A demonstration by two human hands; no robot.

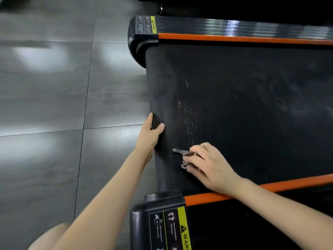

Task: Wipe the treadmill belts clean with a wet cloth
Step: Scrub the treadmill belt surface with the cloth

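Fingers (195,160) of the right hand (210,166) curl over a small grey cloth (180,152), bunched and pressed onto the black belt (252,105) near its rounded end, on the near side. Left hand (149,136) grips that end just beside the cloth, thumb on top, other fingers wrapped round the edge. Pale scuff marks (187,112) show beyond the cloth. Orange strips (234,38) line both sides. Black end caps (140,219) carry yellow warning labels. Glossy grey floor tiles (54,105) lie alongside.

Two hands at the treadmill belt's end

The left hand (150,131) grips the belt (252,105) edge; just beside that grip, the right hand (207,166) presses a crumpled grey cloth (182,156) onto the belt.
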